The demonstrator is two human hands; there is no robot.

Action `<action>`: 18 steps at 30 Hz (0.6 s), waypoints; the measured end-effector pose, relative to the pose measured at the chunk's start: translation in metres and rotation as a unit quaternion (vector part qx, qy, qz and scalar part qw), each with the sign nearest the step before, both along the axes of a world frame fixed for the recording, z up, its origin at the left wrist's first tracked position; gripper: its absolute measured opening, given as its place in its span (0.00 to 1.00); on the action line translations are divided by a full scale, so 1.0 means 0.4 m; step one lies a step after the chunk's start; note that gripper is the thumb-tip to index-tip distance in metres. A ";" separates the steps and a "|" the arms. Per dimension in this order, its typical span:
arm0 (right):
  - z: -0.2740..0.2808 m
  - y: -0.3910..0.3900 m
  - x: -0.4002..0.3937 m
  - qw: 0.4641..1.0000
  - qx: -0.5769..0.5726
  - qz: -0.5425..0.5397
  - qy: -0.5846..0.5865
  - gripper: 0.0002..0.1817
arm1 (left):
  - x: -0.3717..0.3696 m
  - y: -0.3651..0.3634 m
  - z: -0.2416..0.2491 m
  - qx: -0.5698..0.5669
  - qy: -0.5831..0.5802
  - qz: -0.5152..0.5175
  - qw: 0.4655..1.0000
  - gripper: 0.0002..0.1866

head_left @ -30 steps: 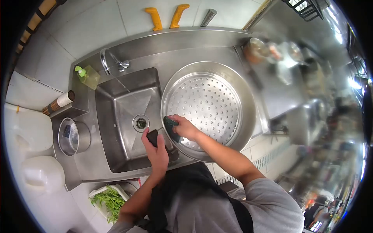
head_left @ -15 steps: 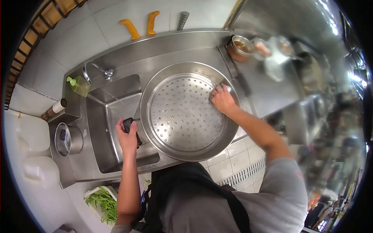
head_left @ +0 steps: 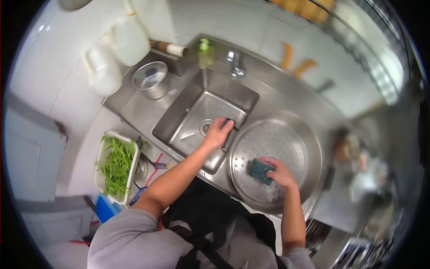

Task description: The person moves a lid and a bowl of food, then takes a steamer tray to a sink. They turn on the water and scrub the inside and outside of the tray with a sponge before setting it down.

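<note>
Left hand: the left hand (head_left: pixel 218 134) is over the near-right part of the sink, beside the pan's rim, thumb and fingers closed round a black handle-like piece (head_left: pixel 230 121) that seems fixed to the pan, though the join is hard to make out.
Right hand: the right hand (head_left: pixel 281 174) reaches inside the pan, pinching a dark green scouring pad (head_left: pixel 259 171) between thumb and fingers.
Pan: a large, round, shallow steel pan (head_left: pixel 312 152) sits on the steel counter (head_left: pixel 139 114) just beside the sink; its base is dotted with small round holes or dents, and the pad appears to lie against that base.
Change: the right hand has left the pan's wall on the side away from the sink and come over the dotted base – so the pad is now at the base, not the wall. The left hand stays by the sink-side rim, on the black piece.
Sink: a rectangular steel sink (head_left: pixel 179 112) with a round drain (head_left: pixel 206 127); a chrome tap (head_left: pixel 236 67) stands behind it, with a green pump bottle (head_left: pixel 206 56) near its back corner.
Counter end: a small round steel pot (head_left: pixel 156 89) stands on the other side of the sink from the pan.
Below: a white plastic tub (head_left: pixel 98 170) holds leafy greens (head_left: pixel 117 166), lower than the counter.
Wall side: two orange handles (head_left: pixel 286 56) and a grey one (head_left: pixel 325 86) show behind the counter – blurred.
</note>
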State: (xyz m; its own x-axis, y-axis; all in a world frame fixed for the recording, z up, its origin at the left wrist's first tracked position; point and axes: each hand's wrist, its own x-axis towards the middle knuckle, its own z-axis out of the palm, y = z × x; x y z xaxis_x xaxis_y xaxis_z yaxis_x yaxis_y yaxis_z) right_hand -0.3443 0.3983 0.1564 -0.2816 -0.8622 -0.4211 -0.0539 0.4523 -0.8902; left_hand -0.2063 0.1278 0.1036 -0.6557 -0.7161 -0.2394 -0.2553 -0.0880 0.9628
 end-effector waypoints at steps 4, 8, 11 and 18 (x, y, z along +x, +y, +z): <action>0.118 -0.142 -0.011 0.994 -0.044 -0.090 0.035 0.32 | 0.063 -0.006 -0.015 -0.076 0.072 -0.041 0.994 0.28; 0.279 -0.395 0.054 0.986 -0.128 -0.066 0.088 0.33 | 0.236 -0.085 0.028 0.157 0.044 -0.101 0.982 0.24; 0.340 -0.656 0.138 0.968 -0.188 0.062 0.153 0.31 | 0.401 -0.178 0.018 0.129 -0.005 -0.143 0.981 0.21; 0.244 -1.340 0.365 0.887 -0.202 0.238 0.339 0.29 | 0.785 -0.331 -0.036 0.118 -0.005 0.066 0.991 0.20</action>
State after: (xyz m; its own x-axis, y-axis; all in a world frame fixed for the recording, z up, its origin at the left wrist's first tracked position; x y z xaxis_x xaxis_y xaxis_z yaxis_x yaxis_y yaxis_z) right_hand -0.1981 -0.1376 0.2541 0.0851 -0.9934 0.0766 -0.7390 -0.1144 -0.6640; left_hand 0.1076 -0.0045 0.0892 -0.5576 -0.7181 -0.4164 -0.2358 -0.3440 0.9089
